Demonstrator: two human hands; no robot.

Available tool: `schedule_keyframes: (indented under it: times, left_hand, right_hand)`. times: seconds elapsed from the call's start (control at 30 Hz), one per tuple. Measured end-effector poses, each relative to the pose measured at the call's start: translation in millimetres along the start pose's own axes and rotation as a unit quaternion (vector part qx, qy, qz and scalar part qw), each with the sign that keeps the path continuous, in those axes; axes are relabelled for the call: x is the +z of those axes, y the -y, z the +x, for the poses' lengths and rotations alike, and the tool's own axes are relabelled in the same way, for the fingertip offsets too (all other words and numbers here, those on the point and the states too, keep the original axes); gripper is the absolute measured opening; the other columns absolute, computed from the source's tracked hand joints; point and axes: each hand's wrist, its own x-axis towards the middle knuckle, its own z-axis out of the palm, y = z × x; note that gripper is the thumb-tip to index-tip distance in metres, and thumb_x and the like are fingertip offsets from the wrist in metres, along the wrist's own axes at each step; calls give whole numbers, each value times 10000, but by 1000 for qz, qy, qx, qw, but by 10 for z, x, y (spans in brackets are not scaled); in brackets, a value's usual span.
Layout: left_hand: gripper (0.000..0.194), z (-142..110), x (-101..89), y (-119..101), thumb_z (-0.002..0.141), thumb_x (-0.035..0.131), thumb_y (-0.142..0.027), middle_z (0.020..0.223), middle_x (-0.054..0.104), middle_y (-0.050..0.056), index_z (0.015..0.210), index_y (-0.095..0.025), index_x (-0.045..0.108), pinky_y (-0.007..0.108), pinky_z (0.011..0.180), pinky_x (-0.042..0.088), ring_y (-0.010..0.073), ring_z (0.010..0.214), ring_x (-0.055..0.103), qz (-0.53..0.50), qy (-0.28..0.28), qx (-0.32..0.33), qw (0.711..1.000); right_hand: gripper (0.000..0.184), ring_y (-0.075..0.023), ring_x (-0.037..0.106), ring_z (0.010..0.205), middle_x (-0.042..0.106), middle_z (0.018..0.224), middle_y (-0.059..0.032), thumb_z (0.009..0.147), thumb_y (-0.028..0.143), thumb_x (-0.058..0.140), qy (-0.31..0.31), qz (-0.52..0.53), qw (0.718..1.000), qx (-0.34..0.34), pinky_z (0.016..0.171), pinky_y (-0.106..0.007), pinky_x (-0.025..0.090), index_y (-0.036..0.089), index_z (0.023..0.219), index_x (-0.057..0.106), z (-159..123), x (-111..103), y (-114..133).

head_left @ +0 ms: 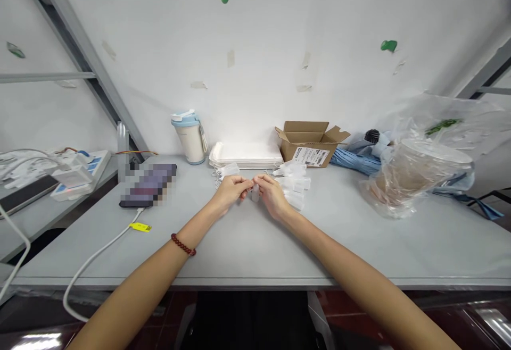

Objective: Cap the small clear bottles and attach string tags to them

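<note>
My left hand and my right hand meet fingertip to fingertip over the middle of the table. A small translucent plastic piece hangs down between them, pinched by the right fingers. The left fingers are closed in a pinch at its top end; what they grip is too small to make out. Just right of my right hand lie several translucent plastic pieces in a loose pile. Behind my left hand are a few more clear pieces with thin metal-looking rings beside them.
A stack of white packets and an open cardboard box stand along the wall. A lidded cup is at the back left, near a phone on a white cable. At right sits a plastic-wrapped tub beside a folded blue umbrella.
</note>
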Motion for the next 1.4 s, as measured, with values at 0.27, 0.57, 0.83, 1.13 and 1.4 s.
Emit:
schedule_keyframes:
  times: [0.27,0.57,0.83,1.13,1.4]
  left_hand:
    - [235,-29,-4,-12,650,677,-342,536,509,-23,589,-134,584,223,461,337,74,467,434,-18,18,-6,1000]
    - [248,-45,-44,-24,663,688,-368,523,502,-22,606,-145,597,233,486,348,85,486,432,5,5,-15,1000]
    - [273,-30,-28,-7,683,644,-414,534,506,-23,672,-143,613,230,452,328,86,462,413,65,15,52,996]
    - [263,-62,-2,-55,687,637,-408,549,521,-16,665,-146,619,231,458,341,90,466,421,75,13,85,993]
    - [272,-102,21,-44,715,628,-413,644,578,6,764,-146,650,235,496,358,100,519,444,104,56,98,988]
  right_hand:
    - [183,-127,521,619,554,620,22,681,342,638,1,-54,998,13,575,-247,368,189,675,539,10,-46,35]
    - [224,-163,585,804,661,776,-26,787,379,572,52,-286,948,-130,759,-288,425,182,717,652,12,-161,253]
    - [108,-178,560,775,644,763,-55,805,202,574,82,-509,792,-325,750,-307,426,174,711,618,14,-233,302]
    - [97,-166,594,688,660,716,-47,779,168,562,58,-528,808,-254,663,-286,437,171,698,616,-44,-199,403]
    - [118,-156,603,603,661,627,-24,723,127,580,70,-544,817,-181,614,-276,432,173,642,654,-86,-195,546]
